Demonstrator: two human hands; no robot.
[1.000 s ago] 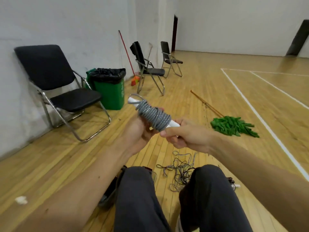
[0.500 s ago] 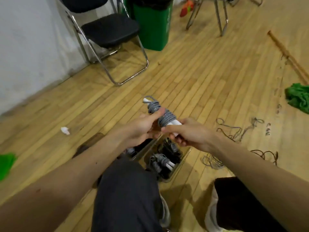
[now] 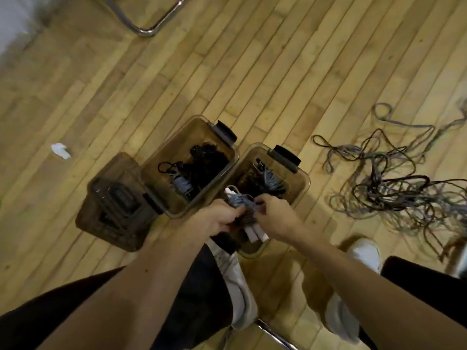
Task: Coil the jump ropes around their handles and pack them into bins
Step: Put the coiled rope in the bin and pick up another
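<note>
Left hand (image 3: pixel 219 218) and right hand (image 3: pixel 274 215) both grip the grey rope coiled round white handles (image 3: pixel 243 203) (frame blurred), over the translucent brown plastic bin (image 3: pixel 302 184) just beyond the knuckles.

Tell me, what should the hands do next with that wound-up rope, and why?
Probably lower the coiled rope into the right bin and let go: left hand and right hand hold it, fully wound, right above that open bin.

Dim warm light, motion blur throughout, edges bent wide.
</note>
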